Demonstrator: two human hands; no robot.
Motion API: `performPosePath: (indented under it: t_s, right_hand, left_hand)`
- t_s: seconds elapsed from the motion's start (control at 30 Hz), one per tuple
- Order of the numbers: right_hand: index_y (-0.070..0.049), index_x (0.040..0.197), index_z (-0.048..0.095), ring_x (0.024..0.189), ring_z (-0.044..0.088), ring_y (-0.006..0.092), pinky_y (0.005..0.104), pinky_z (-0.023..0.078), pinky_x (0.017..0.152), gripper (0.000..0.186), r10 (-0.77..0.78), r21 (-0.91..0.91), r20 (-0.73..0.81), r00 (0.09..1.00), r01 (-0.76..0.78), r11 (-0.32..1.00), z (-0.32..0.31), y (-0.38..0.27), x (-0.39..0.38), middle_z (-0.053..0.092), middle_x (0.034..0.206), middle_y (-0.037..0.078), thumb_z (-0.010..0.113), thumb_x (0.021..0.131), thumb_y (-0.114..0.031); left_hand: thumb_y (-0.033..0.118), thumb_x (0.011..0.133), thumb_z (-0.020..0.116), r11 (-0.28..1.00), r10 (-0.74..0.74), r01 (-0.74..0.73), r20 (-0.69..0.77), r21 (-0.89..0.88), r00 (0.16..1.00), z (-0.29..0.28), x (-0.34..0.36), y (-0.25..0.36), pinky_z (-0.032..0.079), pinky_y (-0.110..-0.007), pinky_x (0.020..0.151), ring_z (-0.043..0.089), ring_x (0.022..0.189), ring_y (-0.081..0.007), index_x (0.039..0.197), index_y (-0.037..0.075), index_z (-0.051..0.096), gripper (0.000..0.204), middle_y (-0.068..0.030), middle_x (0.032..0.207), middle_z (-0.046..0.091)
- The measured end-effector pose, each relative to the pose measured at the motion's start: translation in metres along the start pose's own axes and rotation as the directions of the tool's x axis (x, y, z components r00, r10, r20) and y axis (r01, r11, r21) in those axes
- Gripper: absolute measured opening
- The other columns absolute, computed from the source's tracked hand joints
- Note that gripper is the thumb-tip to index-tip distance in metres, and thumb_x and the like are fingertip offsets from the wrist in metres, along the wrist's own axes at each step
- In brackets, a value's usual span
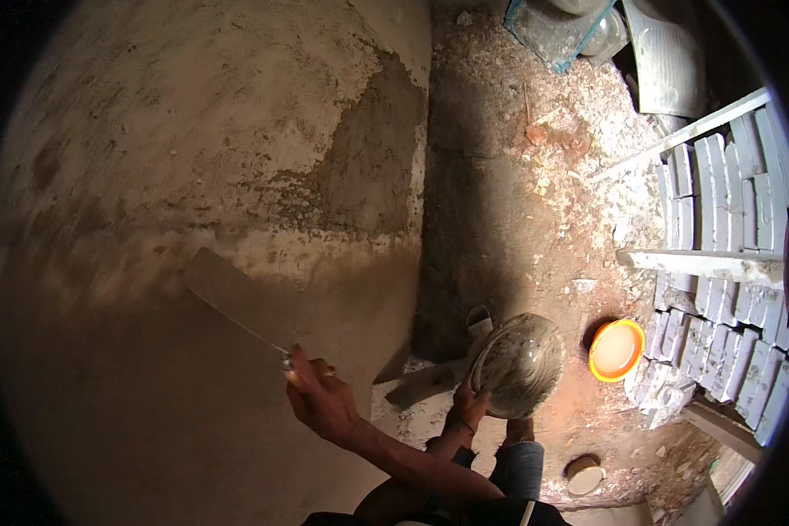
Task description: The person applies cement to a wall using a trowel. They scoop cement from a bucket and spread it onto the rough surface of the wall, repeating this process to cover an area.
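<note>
Trowel [239,300] gripped in my right hand [323,401], blade out by the wall [193,158], I had my left hand [470,408] clamped on the bowl [552,351] toward the floor [500,219]'s wall-side edge, I guess so its grey mix [513,377] was easy to reach.

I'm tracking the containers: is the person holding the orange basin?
No, the orange basin stands on the floor, while the left hand holds a different container, the grey-streaked bowl.
</note>
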State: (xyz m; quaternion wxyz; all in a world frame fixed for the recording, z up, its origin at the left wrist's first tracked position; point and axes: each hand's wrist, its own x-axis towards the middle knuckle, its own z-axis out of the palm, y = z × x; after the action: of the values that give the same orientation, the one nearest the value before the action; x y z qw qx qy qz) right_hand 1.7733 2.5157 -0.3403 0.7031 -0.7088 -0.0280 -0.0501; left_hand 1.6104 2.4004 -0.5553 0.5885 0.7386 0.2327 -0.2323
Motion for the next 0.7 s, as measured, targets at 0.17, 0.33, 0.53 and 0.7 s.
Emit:
performPosePath:
  t_s: [0.17,0.33,0.53,0.7]
  right_hand:
    - [-0.007,0.129,0.045,0.065,0.059,0.0208,0.0337,0.05,0.053,0.045,0.548,0.48,-0.043,0.835,-0.464,0.745,-0.021,0.086,0.018,0.059,0.083,0.008,0.064,0.09,-0.017]
    - [-0.007,0.115,0.047,0.062,0.054,0.0157,0.0339,0.045,0.049,0.031,0.87,0.564,0.062,0.49,-0.736,0.374,-0.054,0.24,0.076,0.055,0.081,0.006,0.061,0.088,-0.014]
    - [-0.002,0.128,0.045,0.067,0.054,0.0163,0.0347,0.046,0.053,0.042,0.806,0.575,0.14,0.576,-0.71,0.407,0.021,0.294,0.111,0.056,0.086,0.008,0.058,0.089,-0.012]
    - [-0.003,0.126,0.047,0.061,0.051,0.0122,0.0315,0.045,0.05,0.038,0.68,0.495,-0.026,0.733,-0.582,0.646,0.078,0.232,0.094,0.053,0.081,0.003,0.056,0.09,-0.012]
  left_hand:
    - [0.016,0.082,0.066,0.992,-0.112,0.111,0.012,0.053,0.994,-0.026,-0.021,-0.029,0.044,-0.047,0.096,0.054,0.116,-0.0401,0.14,0.004,0.041,0.064,-0.026,0.129,0.052]
    - [0.017,0.082,0.066,0.989,-0.149,0.148,0.065,0.029,0.987,-0.021,-0.036,-0.027,0.044,-0.047,0.095,0.055,0.113,-0.0397,0.138,0.003,0.042,0.063,-0.0257,0.126,0.054]
    - [0.017,0.082,0.067,0.984,-0.178,0.177,0.041,0.036,0.983,-0.037,-0.02,-0.02,0.045,-0.047,0.094,0.057,0.11,-0.0392,0.136,0.003,0.044,0.061,-0.0254,0.122,0.056]
    - [0.017,0.082,0.067,0.981,-0.194,0.193,0.017,0.024,0.981,-0.043,-0.021,-0.015,0.046,-0.047,0.092,0.058,0.107,-0.0388,0.135,0.002,0.045,0.059,-0.0251,0.118,0.058]
